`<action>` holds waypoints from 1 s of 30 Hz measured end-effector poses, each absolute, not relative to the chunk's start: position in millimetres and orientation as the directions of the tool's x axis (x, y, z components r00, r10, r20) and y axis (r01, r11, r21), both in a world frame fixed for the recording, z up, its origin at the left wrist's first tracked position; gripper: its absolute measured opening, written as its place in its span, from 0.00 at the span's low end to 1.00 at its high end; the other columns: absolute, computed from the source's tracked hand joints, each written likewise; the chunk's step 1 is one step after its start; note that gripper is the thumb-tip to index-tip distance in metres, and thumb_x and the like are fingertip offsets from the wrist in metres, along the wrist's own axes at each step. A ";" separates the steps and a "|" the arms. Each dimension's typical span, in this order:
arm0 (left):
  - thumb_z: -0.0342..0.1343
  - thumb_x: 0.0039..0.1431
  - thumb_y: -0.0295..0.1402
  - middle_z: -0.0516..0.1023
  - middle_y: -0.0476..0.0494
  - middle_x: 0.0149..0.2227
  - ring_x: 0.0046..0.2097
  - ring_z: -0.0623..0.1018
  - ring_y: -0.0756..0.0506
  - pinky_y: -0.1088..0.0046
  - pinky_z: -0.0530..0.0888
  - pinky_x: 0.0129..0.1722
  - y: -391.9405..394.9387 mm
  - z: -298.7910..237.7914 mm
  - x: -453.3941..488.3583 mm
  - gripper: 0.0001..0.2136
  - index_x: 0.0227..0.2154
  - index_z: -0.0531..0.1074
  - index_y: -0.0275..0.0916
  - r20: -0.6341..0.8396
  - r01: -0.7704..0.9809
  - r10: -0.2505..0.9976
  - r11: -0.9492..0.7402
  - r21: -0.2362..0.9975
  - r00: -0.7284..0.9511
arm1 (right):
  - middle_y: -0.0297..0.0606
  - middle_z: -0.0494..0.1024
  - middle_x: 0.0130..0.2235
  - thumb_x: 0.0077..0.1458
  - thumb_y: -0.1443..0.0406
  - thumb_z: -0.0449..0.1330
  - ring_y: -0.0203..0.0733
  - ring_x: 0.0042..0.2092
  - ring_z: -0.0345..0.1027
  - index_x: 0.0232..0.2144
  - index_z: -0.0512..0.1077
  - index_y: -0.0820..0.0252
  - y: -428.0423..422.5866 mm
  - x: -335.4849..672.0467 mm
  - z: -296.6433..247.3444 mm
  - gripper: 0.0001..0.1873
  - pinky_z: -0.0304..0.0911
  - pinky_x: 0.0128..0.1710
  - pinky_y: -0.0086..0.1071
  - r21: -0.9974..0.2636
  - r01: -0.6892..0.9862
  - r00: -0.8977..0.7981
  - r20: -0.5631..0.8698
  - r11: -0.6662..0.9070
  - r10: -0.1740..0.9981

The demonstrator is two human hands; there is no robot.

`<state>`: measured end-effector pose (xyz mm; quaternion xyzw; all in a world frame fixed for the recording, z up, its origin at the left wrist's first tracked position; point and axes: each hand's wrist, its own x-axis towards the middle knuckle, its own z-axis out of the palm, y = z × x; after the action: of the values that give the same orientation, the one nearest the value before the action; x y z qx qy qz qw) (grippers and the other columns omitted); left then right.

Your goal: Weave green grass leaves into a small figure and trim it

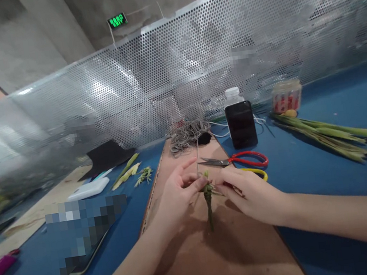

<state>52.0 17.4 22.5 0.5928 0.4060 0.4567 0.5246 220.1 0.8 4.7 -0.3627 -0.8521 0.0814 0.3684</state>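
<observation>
Head view: both hands (212, 192) pinch leaf bundle (209, 206), upright, stem twd viewer.

Scissors (238, 161) on the board (221, 259), string coil (188, 136) behind, stalks (326, 135) well right.

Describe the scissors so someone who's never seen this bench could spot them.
On the brown board running down the blue table, look past the right hand. The scissors lie in front of the dark bottle; only they have red handles.
</observation>
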 end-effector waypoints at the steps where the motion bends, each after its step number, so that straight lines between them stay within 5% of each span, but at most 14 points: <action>1: 0.59 0.44 0.32 0.74 0.49 0.25 0.33 0.74 0.47 0.71 0.67 0.37 17.5 22.1 52.3 0.29 0.50 0.57 0.35 0.111 -0.004 0.961 -0.113 0.994 0.254 | 0.36 0.68 0.28 0.55 0.70 0.45 0.33 0.29 0.60 0.26 0.62 0.61 1.0 220.1 3.9 0.09 0.56 0.29 0.27 -0.421 0.550 -0.460 0.568 0.722 0.682; 12: 0.59 0.44 0.33 0.73 0.50 0.24 0.31 0.73 0.49 0.73 0.66 0.35 16.0 21.1 53.8 0.27 0.48 0.58 0.35 0.134 0.010 0.961 -0.140 0.990 0.240 | 0.36 0.68 0.28 0.54 0.70 0.45 0.33 0.29 0.59 0.27 0.61 0.61 0.5 220.1 5.3 0.07 0.56 0.29 0.27 -0.402 0.496 -0.480 0.612 0.770 0.629; 30: 0.57 0.46 0.34 0.73 0.51 0.23 0.27 0.72 0.50 0.75 0.66 0.30 13.8 22.6 54.4 0.24 0.47 0.59 0.36 0.177 0.183 0.933 -0.242 0.953 0.314 | 0.30 0.63 0.22 0.51 0.61 0.53 0.30 0.24 0.55 0.23 0.62 0.61 2.9 214.1 3.6 0.10 0.54 0.21 0.24 -0.657 0.517 -0.340 0.430 0.549 0.836</action>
<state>54.4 13.8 22.6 0.6713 0.4156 0.4128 0.4541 214.1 2.9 3.6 -0.4273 -0.7918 0.2077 0.3838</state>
